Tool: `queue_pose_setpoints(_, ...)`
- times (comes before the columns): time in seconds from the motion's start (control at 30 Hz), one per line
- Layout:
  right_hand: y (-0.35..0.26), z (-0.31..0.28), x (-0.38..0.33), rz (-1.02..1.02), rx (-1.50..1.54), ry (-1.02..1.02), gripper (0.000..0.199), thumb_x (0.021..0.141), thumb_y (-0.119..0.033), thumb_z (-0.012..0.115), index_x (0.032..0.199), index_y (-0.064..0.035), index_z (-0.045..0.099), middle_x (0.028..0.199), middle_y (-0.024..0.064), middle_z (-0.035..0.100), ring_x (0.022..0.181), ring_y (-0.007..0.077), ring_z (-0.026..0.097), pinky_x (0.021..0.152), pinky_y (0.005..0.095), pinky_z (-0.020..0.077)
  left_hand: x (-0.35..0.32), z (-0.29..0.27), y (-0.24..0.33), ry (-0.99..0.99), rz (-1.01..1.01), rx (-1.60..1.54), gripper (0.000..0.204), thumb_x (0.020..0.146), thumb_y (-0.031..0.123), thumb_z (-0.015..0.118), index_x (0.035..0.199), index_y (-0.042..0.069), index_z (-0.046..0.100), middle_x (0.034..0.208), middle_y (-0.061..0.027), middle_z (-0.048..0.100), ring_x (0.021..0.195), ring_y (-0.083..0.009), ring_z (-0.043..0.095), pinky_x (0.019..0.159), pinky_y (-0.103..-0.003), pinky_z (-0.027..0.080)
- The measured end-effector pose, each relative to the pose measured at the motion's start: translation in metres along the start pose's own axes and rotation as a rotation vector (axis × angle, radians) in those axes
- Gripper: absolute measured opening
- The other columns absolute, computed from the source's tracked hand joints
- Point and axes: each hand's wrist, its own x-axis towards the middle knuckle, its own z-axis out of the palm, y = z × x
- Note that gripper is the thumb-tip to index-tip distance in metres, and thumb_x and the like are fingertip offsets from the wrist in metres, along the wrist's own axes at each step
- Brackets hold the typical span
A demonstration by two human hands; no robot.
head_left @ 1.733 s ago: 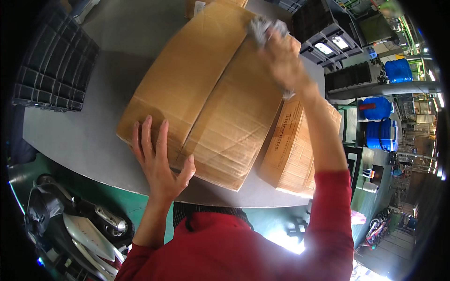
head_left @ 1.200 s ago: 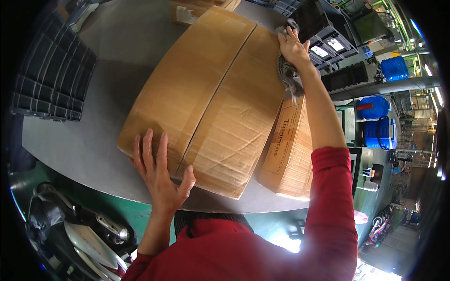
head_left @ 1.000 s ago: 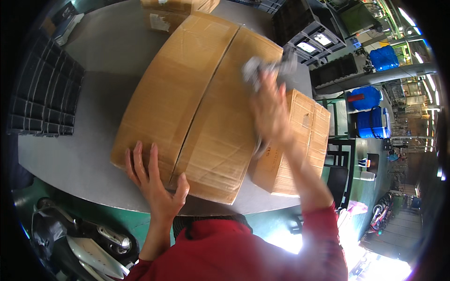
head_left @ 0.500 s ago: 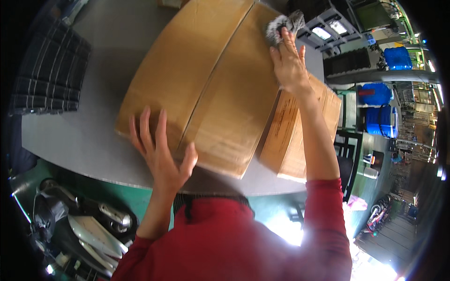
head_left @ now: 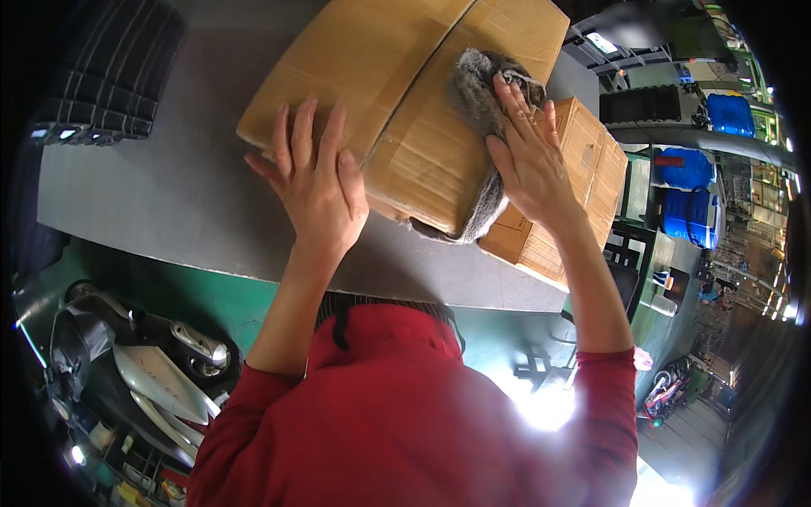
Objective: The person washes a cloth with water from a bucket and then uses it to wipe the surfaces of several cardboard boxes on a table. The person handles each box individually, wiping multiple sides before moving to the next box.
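The big box (head_left: 338, 76) lies on the bench (head_left: 160, 194), its far end cut off by the top of the view. A narrow dark seam runs between the flaps of its top. The left hand (head_left: 317, 190) rests at the near left edge of that top, fingers open and spread, gripping nothing; the palm's underside is out of sight.

The right hand (head_left: 532, 160) lies over the cloth (head_left: 477, 89) near the box's right side, fingers straight and open, not closed around it. Grey and fuzzy, the cloth is partly hidden under the hand; a lower stretch hangs along the right side to the near corner. A dark strip (head_left: 432, 230) shows there, and whether it belongs to the cloth is hard to tell.

The small box (head_left: 591, 160) stands on the right, partly covered by the right hand and forearm. A black crate (head_left: 110, 76) at upper left fades into the dark rim. Past the bench, the scooter (head_left: 160, 372) is only partly clear in shadow, glare whitens a patch of floor (head_left: 498, 346), and clutter at far right is too small to make out.
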Motion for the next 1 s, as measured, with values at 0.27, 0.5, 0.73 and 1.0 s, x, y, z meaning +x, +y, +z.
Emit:
queue_pose_setpoints(0.27,-0.061,-0.027,-0.01,-0.122,0.494,-0.121,0.036,0.082,-0.008,0.063,0.117,-0.0011,0.057,0.126,0.0145,0.054,0.117,0.026,0.053,0.096,0.0362,0.045,0.004,-0.01,0.004,-0.084,-0.024,-0.038,0.049,0.093,0.032,0.037,0.137,0.011,0.038,0.144,-0.0126,0.03,0.134,-0.0362,0.025,0.096,-0.074,0.002)
queue_pose_setpoints(0.5,0.0,-0.149,0.144,-0.096,0.616,0.274,0.031,0.088,-0.02,0.058,0.113,-0.0018,0.055,0.112,0.0102,0.053,0.102,0.0177,0.047,0.087,0.029,0.0395,0.039,-0.026,-0.029,0.071,-0.202,-0.048,0.054,0.092,0.033,0.047,0.138,0.01,0.036,0.142,-0.0188,0.031,0.133,-0.0353,0.028,0.1,-0.068,0.017)
queue_pose_setpoints(0.73,0.004,0.003,0.154,-0.272,0.409,-0.105,0.042,0.091,-0.032,0.053,0.131,-0.0188,0.048,0.14,0.0069,0.04,0.133,0.0256,0.032,0.108,0.0433,0.0307,0.065,-0.025,-0.056,-0.157,-0.567,-0.897,0.049,0.086,0.024,0.058,0.128,-0.001,0.049,0.125,-0.0145,0.054,0.117,-0.023,0.049,0.101,-0.032,0.035)
queue_pose_setpoints(1.0,0.091,0.053,0.268,0.275,0.061,0.11,0.047,0.094,-0.036,0.038,0.137,-0.0154,0.039,0.15,0.0135,0.018,0.14,0.0277,0.014,0.111,0.0455,0.0225,0.058,-0.018,-0.061,-0.139,-0.538,-1.081,0.045,0.087,0.019,0.052,0.125,-0.005,0.051,0.122,-0.0146,0.056,0.113,-0.0196,0.051,0.099,-0.03,0.036)
